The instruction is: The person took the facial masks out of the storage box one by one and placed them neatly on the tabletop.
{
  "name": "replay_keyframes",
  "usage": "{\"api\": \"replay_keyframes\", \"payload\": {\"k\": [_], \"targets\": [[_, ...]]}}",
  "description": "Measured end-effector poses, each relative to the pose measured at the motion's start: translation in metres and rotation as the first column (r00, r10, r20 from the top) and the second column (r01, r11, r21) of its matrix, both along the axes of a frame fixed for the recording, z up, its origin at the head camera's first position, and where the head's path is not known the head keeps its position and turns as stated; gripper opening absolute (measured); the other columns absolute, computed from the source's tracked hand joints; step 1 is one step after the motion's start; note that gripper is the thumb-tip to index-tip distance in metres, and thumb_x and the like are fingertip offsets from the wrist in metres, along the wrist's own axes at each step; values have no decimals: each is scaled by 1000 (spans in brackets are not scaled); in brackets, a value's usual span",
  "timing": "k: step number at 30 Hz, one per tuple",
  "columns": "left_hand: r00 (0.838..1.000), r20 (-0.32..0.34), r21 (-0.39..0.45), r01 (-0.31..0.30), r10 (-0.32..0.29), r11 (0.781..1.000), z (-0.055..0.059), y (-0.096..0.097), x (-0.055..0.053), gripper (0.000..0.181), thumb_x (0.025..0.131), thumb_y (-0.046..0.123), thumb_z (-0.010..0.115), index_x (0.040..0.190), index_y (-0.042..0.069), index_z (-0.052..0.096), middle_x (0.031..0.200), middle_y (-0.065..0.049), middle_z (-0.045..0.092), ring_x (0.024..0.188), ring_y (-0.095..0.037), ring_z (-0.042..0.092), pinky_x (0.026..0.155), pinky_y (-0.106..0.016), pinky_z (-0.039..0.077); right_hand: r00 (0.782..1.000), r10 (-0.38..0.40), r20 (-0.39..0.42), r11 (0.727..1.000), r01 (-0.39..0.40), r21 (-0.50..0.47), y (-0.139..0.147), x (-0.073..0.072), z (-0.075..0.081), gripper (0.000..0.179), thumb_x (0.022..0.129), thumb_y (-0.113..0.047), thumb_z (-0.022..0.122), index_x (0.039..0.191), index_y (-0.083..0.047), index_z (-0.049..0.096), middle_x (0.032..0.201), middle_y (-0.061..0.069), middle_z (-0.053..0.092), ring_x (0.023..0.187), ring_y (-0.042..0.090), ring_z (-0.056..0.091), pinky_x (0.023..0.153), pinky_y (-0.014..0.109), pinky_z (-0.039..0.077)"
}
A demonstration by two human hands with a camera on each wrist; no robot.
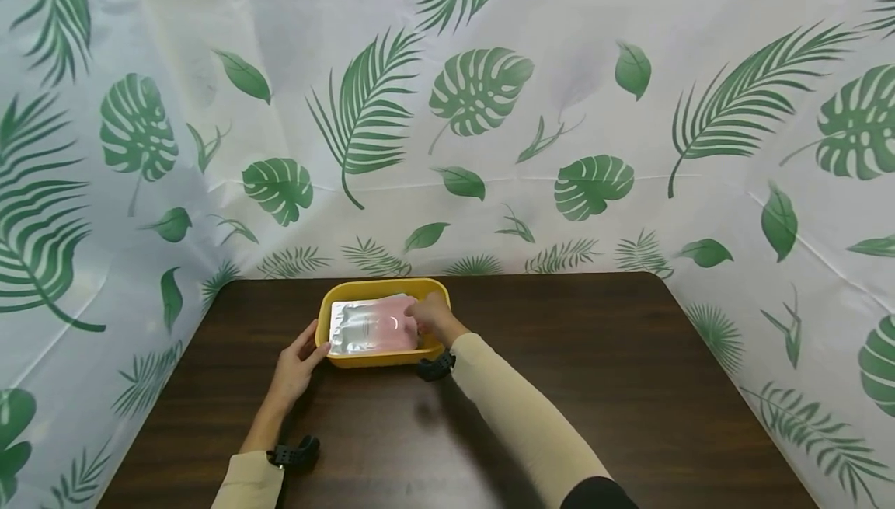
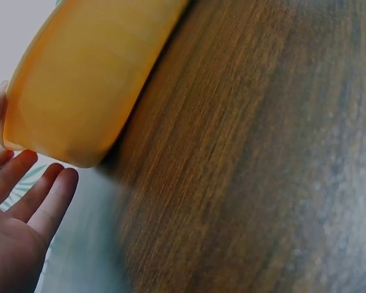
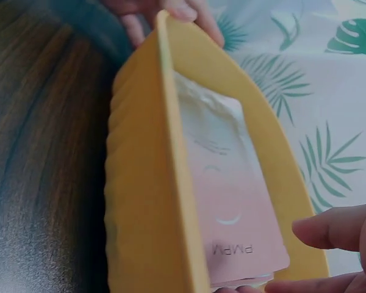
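Note:
A yellow plastic basket (image 1: 383, 359) stands on the dark table, holding a stack of pink-and-silver sachets (image 1: 374, 326). The top sachet (image 3: 229, 183) bears the letters PMPM, seen upside down in the right wrist view. My left hand (image 1: 294, 365) holds the basket's left end, thumb at the rim and fingers against the outside. In the left wrist view, the fingers of that hand (image 2: 24, 213) spread below the basket's corner (image 2: 79, 91). My right hand (image 1: 435, 316) reaches into the right end. Its fingers are at the sachets' edge, while the thumb (image 3: 329, 229) stands apart from them.
The brown wood-grain table (image 1: 594, 361) extends right of the basket and in front of it. A white cloth with green leaves (image 1: 531, 206) hangs behind the table and along both sides. Each wrist wears a black band (image 1: 294, 454).

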State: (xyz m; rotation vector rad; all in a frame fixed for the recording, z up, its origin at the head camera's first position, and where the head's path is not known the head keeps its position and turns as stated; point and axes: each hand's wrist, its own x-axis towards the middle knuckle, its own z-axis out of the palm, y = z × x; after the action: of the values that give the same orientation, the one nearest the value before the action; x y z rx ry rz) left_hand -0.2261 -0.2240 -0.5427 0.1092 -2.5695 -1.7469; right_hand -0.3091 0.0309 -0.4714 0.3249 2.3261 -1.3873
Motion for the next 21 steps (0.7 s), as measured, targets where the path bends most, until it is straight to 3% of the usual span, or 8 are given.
{"api": "replay_keyframes", "payload": {"k": [7, 15, 21], "targets": [[1000, 5, -27, -6, 6, 1000, -2, -3, -2, 64, 98, 26, 60, 153, 8, 31, 155, -19, 37, 139, -36, 40, 113, -50, 33, 1000, 6, 25, 999, -6, 32, -5, -2, -6, 15, 88, -10, 67, 94, 4, 65, 65, 6, 43, 56, 20, 44, 65, 32, 51], [1000, 5, -21, -1, 1, 1000, -2, -3, -4, 65, 97, 27, 61, 152, 7, 32, 154, -19, 37, 140, -37, 39, 115, -50, 29, 1000, -7, 3, 999, 7, 51, -6, -2, -13, 10, 87, -7, 65, 84, 4, 64, 56, 4, 41, 51, 19, 42, 52, 29, 41], [1000, 15, 1, -1, 1, 1000, -1, -2, -3, 66, 97, 27, 61, 153, 8, 31, 155, -18, 36, 141, -36, 37, 117, -48, 27, 999, -39, -22, 999, 39, 28, -4, 1, -14, 12, 85, -6, 66, 90, 4, 64, 65, 7, 48, 61, 24, 55, 67, 35, 55]]}}
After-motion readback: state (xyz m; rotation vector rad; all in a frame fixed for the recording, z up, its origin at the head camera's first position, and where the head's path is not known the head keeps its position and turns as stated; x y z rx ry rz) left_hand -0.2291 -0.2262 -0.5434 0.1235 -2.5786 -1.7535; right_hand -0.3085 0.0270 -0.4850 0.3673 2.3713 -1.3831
